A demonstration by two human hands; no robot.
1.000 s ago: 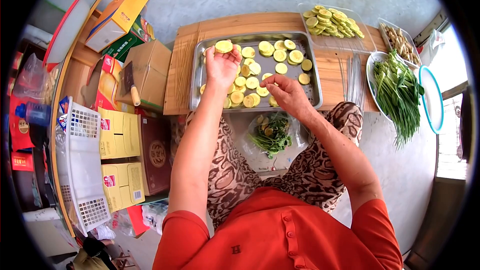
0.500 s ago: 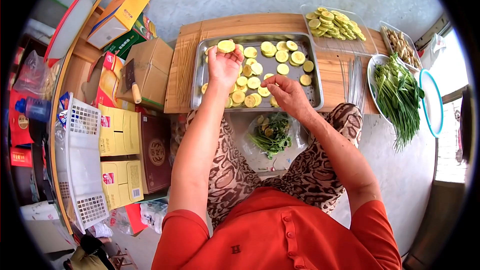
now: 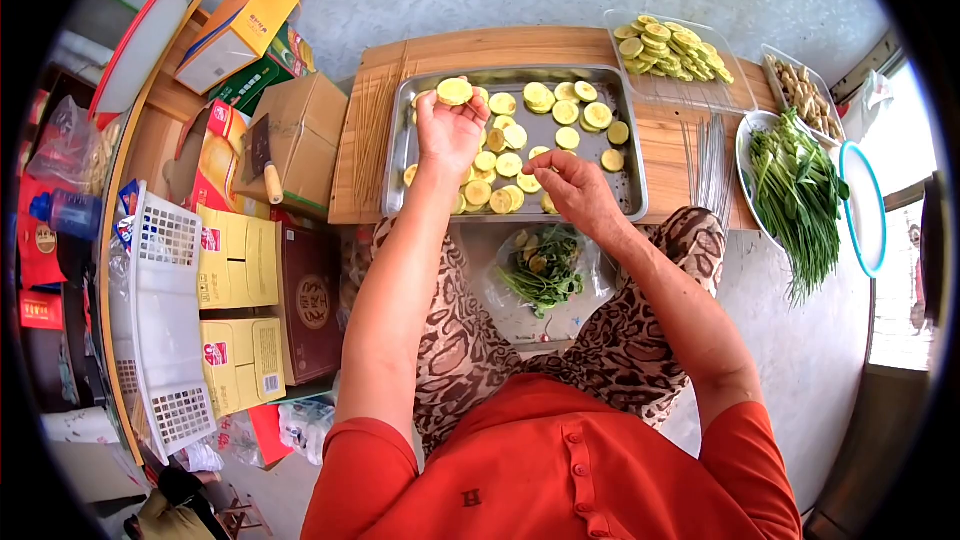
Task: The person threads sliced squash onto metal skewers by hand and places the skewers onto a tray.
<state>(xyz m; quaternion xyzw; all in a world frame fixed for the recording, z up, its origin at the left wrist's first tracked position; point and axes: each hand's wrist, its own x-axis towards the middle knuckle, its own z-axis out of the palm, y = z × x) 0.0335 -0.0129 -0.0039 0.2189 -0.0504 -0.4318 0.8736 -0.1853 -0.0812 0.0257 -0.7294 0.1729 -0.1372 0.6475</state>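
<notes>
My left hand [image 3: 450, 133], palm up, holds a round yellow-green vegetable slice [image 3: 454, 91] at its fingertips over the left part of a metal tray [image 3: 638, 180]. Fingers and thumb are pinched together on my right hand [image 3: 574, 190], above the tray's front part; what they hold, if anything, is too small to make out. Many similar slices [image 3: 566, 112] lie in the tray, some overlapping. The tray rests on a wooden board [image 3: 660, 140].
Thin wooden sticks [image 3: 372, 140] lie left of the tray, metal skewers [image 3: 710, 165] right of it. Beyond are a clear container of slices [image 3: 665, 48], a plate of greens [image 3: 795, 175] and a box of pale pieces [image 3: 800, 90]. A cleaver [image 3: 262, 155] leans by cartons.
The slice in my left hand has tilted slightly, and its face looks rounder from above. Both hands stay nearly in place; the whole view has shifted a little.
</notes>
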